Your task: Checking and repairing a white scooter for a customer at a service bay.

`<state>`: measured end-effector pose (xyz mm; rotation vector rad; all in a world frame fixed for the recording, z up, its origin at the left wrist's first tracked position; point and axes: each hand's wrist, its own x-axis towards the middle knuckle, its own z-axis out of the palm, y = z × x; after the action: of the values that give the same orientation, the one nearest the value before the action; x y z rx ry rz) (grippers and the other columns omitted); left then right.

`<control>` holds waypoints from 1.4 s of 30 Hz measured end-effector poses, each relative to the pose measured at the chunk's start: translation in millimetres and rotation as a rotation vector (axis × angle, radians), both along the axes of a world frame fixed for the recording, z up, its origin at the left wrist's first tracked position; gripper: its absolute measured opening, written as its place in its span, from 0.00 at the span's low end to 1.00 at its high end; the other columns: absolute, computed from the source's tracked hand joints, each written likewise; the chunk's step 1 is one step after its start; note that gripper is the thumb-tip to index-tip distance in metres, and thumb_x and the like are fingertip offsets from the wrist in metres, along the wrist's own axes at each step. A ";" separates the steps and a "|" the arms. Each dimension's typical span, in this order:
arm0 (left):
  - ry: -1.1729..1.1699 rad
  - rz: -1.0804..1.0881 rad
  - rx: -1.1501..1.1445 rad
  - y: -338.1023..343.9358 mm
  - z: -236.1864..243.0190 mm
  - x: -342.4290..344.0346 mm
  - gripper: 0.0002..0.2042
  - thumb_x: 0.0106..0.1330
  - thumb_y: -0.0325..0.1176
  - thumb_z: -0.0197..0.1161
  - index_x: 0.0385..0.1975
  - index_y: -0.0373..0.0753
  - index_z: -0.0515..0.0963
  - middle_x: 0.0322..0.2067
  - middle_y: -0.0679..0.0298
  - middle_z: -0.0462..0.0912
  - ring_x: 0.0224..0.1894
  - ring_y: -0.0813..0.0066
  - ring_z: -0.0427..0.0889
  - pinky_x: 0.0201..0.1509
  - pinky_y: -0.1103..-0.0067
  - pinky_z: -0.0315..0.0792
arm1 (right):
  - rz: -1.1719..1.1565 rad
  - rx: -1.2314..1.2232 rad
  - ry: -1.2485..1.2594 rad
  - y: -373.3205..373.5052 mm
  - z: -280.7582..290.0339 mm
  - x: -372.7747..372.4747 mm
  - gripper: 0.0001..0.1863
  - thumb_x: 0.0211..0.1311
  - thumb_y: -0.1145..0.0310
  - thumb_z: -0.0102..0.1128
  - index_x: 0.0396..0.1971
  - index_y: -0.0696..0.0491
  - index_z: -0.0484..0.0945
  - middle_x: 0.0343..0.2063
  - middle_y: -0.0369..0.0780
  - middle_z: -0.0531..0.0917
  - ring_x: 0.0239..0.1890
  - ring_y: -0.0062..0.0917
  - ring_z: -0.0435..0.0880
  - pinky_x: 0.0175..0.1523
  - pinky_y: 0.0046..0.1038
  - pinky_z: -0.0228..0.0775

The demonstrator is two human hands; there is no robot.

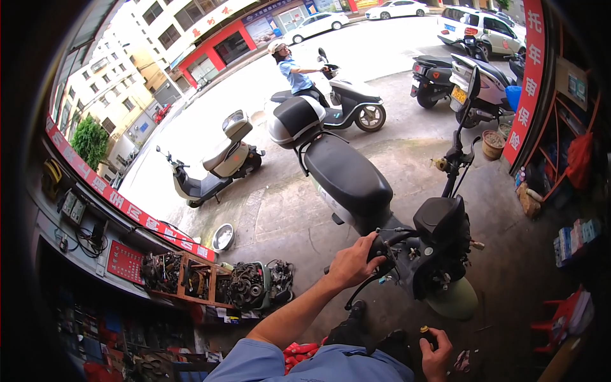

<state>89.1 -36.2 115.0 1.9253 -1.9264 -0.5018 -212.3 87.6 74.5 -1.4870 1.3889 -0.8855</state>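
A scooter with a long black seat (347, 169) stands in front of me, its front end toward me and its cowling taken partly apart. My left hand (354, 262) is closed over the end of its handlebar (402, 237), thumb and fingers around the grip beside a lever. Low down at the right, my right hand (436, 356) is closed around a short dark object with a yellow end (425, 330); most of it is hidden, and its kind is unclear. Below the bare front end, a pale green front fender (453, 300) shows, apart from my right hand.
Engine parts (247, 285) and wooden boxes (194, 278) line the left side. A metal basin (223, 237) sits on the ground beyond. A red stool (560, 321) and shelves (557, 137) stand at the right. Outside, a rider (296, 73) sits on another scooter, near a parked cream scooter (219, 159).
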 end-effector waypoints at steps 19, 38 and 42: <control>-0.008 0.007 0.011 -0.2 1.3 -0.9 0.30 0.63 0.46 0.59 0.61 0.40 0.60 0.51 0.49 0.73 0.47 0.45 0.77 0.48 0.61 0.71 | -0.003 0.012 -0.003 0.6 -1.9 -1.1 0.13 0.57 0.74 0.60 0.43 0.58 0.78 0.38 0.41 0.82 0.39 0.27 0.80 0.41 0.26 0.72; -0.008 0.003 -0.002 1.3 0.4 0.2 0.30 0.63 0.47 0.59 0.61 0.40 0.60 0.52 0.49 0.72 0.47 0.46 0.77 0.49 0.61 0.71 | -0.041 -0.049 -0.012 -3.2 3.3 7.3 0.13 0.45 0.76 0.60 0.34 0.61 0.76 0.29 0.44 0.78 0.35 0.35 0.79 0.43 0.30 0.68; -0.007 -0.003 -0.010 1.0 0.8 -0.5 0.30 0.63 0.47 0.59 0.61 0.40 0.59 0.53 0.49 0.72 0.47 0.46 0.77 0.49 0.61 0.71 | -0.046 -0.059 -0.009 -2.3 3.8 7.5 0.13 0.46 0.76 0.60 0.34 0.61 0.76 0.29 0.44 0.78 0.34 0.35 0.79 0.43 0.30 0.68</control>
<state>88.6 -35.1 115.8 1.9204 -1.9329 -0.4854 -204.8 85.4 78.3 -1.4979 1.4062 -0.9687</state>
